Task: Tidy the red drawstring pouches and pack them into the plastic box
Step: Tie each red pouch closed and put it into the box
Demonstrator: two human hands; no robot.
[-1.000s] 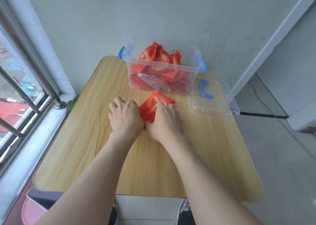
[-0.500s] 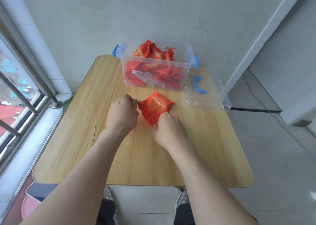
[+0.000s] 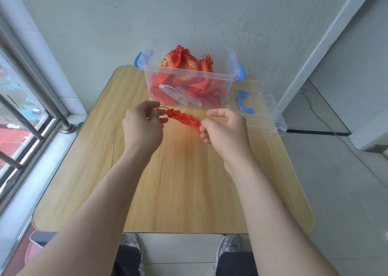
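Note:
A red drawstring pouch (image 3: 183,117) hangs stretched between my two hands just above the wooden table (image 3: 172,183), its gathered rim showing as a ruffled red strip. My left hand (image 3: 142,126) pinches the pouch's left end, where a thin cord loop shows. My right hand (image 3: 224,129) pinches the right end with curled fingers. Behind them stands the clear plastic box (image 3: 228,66) with blue latches. Several red pouches (image 3: 184,70) with gold prints are piled in it, some rising above the rim.
The box's clear lid (image 3: 264,112) with a blue handle lies flat on the table to the right of the box. A window with metal bars (image 3: 25,108) runs along the left. The wall stands right behind the table. My shoes (image 3: 228,246) show below the front edge.
The pouch lay flat on the table under both hands. Now both hands have lifted it and pulled apart sideways, and its mouth is gathered into a narrow ruffled strip.

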